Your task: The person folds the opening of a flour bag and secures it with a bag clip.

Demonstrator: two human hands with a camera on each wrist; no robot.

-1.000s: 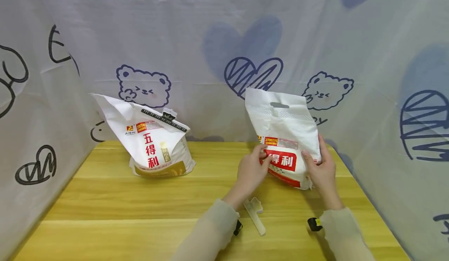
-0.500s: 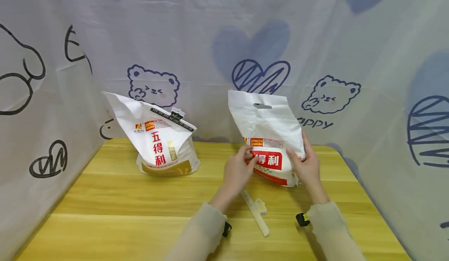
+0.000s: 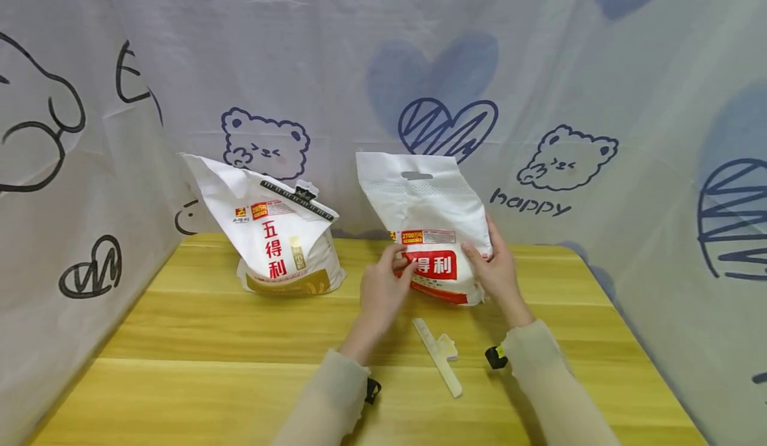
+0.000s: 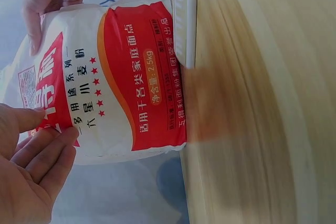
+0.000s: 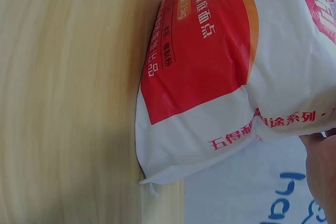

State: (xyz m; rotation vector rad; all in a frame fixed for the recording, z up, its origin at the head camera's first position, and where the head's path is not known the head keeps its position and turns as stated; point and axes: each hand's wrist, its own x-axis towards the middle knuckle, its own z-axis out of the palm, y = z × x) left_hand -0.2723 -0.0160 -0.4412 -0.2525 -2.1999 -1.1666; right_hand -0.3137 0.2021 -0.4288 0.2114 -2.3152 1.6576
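A white and red flour bag (image 3: 419, 213), with a handle slot in its top flap, stands tilted on the wooden table between both hands. My left hand (image 3: 383, 286) pinches its left side, thumb and fingers at the red label. On the opposite edge my right hand (image 3: 496, 269) grips it, thumb in front and fingers round the back. The left wrist view shows the bag's red lower front (image 4: 144, 77) close to the tabletop; in the right wrist view its bottom corner (image 5: 173, 150) is near the table. A pale bag clip (image 3: 440, 359) lies in front of the bag.
Left of the hands stands a second flour bag (image 3: 287, 253), its top folded and held by a black clip (image 3: 299, 200). A printed curtain (image 3: 335, 66) hangs behind and on both sides of the table (image 3: 210, 379).
Both hands have moved left with the red flour bag, bringing it nearer the second bag. The pale clip on the table now shows whole. The head view has shifted slightly.
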